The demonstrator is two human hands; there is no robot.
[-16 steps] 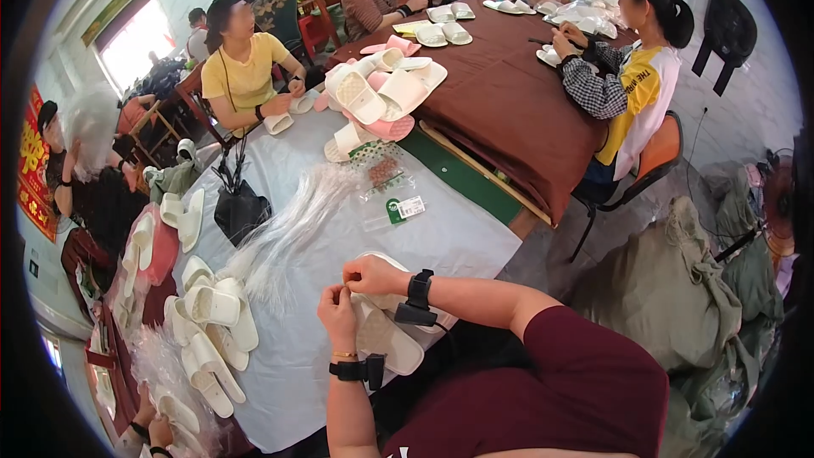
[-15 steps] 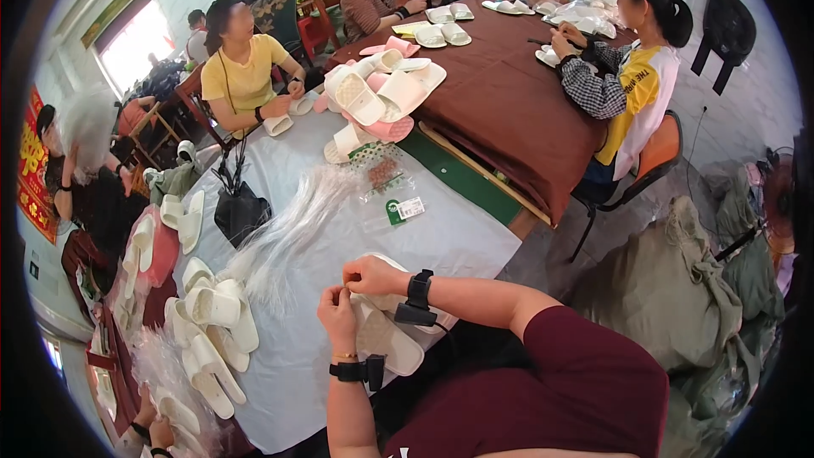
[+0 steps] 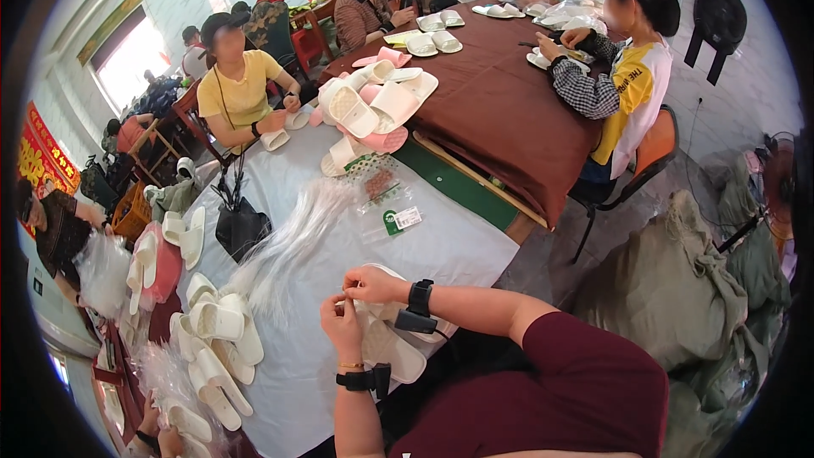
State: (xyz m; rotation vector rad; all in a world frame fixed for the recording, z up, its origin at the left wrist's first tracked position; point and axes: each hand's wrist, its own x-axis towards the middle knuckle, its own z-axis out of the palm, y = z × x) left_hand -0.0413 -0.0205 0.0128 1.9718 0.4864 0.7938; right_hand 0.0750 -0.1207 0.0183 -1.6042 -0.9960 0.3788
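Note:
My left hand (image 3: pixel 341 324) and my right hand (image 3: pixel 373 285) meet fingertip to fingertip above the near edge of the table. Both are closed in a pinch; whatever lies between the fingers is too small to make out. Just below them lies a pair of white slippers (image 3: pixel 395 354), partly covered by my hands and right wrist. A loose bundle of clear, shiny strands (image 3: pixel 284 250) stretches across the sheet beyond my hands. Beside its far end lies a clear plastic bag (image 3: pixel 380 189) with a green and white label (image 3: pixel 402 220).
A light grey sheet (image 3: pixel 466 259) covers my table. White slippers (image 3: pixel 222 322) pile up on the left; white and pink slippers (image 3: pixel 394 106) heap at the far side. A black bag (image 3: pixel 241 225) stands between them. Several people work around the tables. Large grey-green sacks (image 3: pixel 661 280) stand at right.
My hands stay pinched together over the slippers, with only a slight shift. At far left, a person's raised clear plastic has come down beside the table. Other people's hands and heads move a little.

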